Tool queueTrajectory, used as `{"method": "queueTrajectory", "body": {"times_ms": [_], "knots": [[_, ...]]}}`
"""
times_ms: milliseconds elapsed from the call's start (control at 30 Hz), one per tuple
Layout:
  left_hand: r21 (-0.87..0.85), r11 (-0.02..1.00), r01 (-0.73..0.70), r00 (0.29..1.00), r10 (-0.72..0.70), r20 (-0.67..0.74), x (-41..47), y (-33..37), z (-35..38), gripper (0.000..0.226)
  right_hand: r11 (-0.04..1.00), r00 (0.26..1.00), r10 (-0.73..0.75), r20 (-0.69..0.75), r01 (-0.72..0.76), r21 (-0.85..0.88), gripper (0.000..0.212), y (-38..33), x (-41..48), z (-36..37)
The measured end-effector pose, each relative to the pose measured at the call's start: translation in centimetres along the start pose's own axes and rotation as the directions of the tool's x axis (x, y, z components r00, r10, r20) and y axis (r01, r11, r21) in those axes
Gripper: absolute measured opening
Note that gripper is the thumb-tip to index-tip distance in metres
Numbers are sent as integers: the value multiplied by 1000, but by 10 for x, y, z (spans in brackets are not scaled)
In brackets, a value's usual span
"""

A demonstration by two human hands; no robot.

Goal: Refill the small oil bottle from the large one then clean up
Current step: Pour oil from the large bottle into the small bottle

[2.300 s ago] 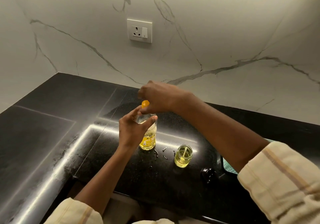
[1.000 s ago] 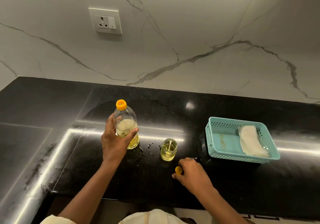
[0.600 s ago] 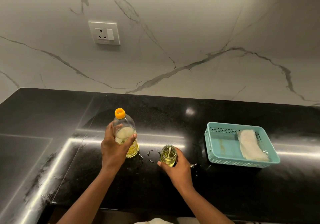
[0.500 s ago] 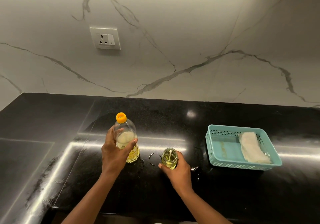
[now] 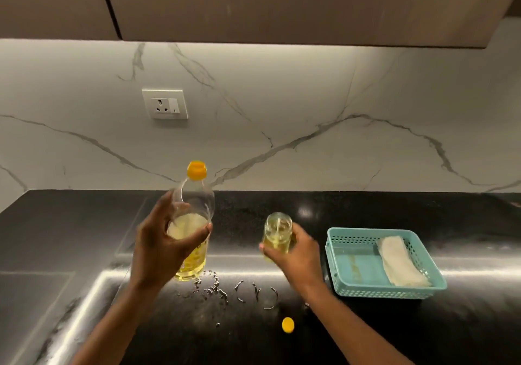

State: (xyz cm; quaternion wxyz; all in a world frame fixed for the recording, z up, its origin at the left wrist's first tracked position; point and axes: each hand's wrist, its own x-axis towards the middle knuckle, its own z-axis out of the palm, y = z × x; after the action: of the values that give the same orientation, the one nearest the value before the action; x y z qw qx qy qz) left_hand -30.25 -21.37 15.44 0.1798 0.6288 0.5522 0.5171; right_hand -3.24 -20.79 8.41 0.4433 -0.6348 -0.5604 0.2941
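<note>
My left hand (image 5: 160, 247) grips the large clear oil bottle (image 5: 194, 212) around its middle and holds it upright above the black counter (image 5: 366, 331). The bottle has an orange neck ring and yellow oil in its lower part. My right hand (image 5: 296, 254) grips the small glass oil bottle (image 5: 277, 230), which is open at the top, partly filled with pale oil and lifted off the counter. A small orange cap (image 5: 287, 325) lies on the counter near the front, below the small bottle.
Oil drops and ring marks (image 5: 239, 291) spot the counter between my hands. A teal plastic basket (image 5: 346, 254) with a folded white cloth (image 5: 400, 263) stands to the right. A wall socket (image 5: 165, 104) sits on the marble backsplash, with cabinets above.
Both bottles have come up off the counter in my hands. The view has tilted upward. The orange cap, put down by my right hand a second ago, lies on the counter.
</note>
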Motion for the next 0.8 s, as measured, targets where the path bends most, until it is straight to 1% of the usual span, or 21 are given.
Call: {"method": "queueTrajectory", "body": {"times_ms": [67, 200, 300, 400, 533, 633, 800], "knots": [[50, 996, -70, 996, 67, 57, 19, 30, -14, 84, 996, 996, -88, -7, 88, 25, 43, -37, 19, -23], [243, 950, -196, 979, 176, 99, 50, 93, -42, 97, 964, 964, -264, -18, 265, 22, 51, -108, 44, -67], [345, 903, -257, 965, 219, 145, 69, 140, -62, 97, 922, 922, -387, -18, 387, -10, 54, -147, 53, -94], [416, 843, -341, 938, 281, 201, 83, 176, -77, 95, 887, 887, -461, -4, 460, -40, 54, -174, 57, -110], [500, 772, -392, 920, 316, 233, 96, 205, -87, 96, 865, 869, -495, 24, 495, -85, 48, -190, 58, -117], [528, 753, -394, 919, 301, 256, 101, 219, -92, 96, 865, 869, -491, 56, 494, -82, 48, -195, 56, -116], [606, 675, -421, 906, 284, 313, 103, 236, -97, 98, 864, 866, -492, 83, 498, -70, 42, -203, 51, -113]]}}
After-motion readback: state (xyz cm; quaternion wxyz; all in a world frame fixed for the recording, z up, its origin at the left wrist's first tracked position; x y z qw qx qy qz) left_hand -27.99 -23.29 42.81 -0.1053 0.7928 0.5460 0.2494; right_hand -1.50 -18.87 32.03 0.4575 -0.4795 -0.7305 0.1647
